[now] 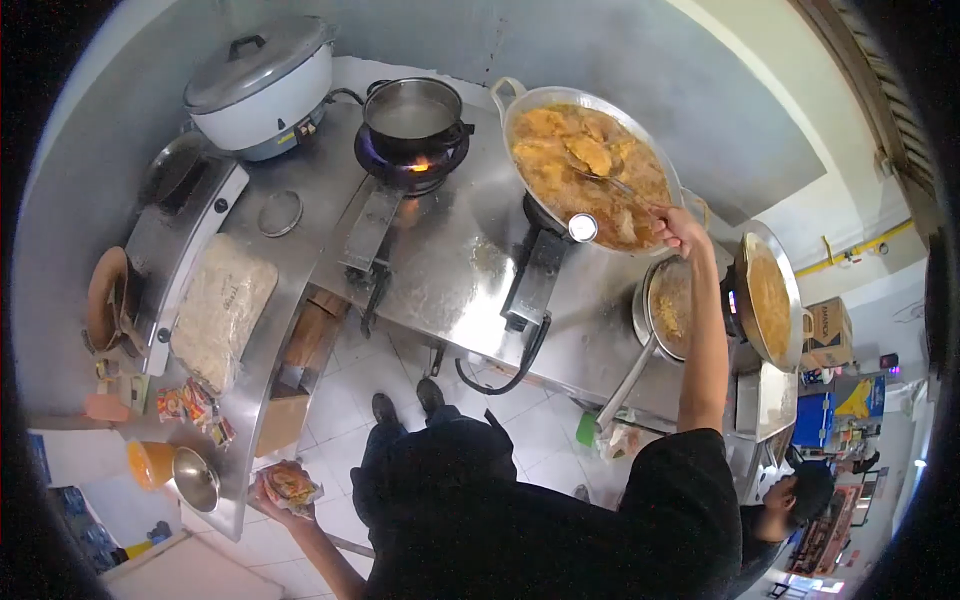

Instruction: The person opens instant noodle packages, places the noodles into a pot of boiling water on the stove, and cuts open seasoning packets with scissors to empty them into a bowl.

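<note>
In the head view my right hand [680,228] grips the handle of a metal cooking spoon [612,183] over a big wok [690,195]. A golden-brown fried piece [588,155] rests at the spoon's head, and more such pieces sit in the bubbling oil [548,180]. Low on the left, my left hand [272,503] is closed on a colourful, crinkled packet [290,484] beside the counter's edge. Its print is too small to read. Near that hand stands a metal bowl [196,478].
A pot [412,108] sits over a lit burner [412,165]. Right of my forearm is a second oil-filled wok [768,300]; a strainer [670,305] lies below the big wok. A rice cooker [260,90] and wrapped slab [222,310] stand left. Another person [790,510] is at lower right.
</note>
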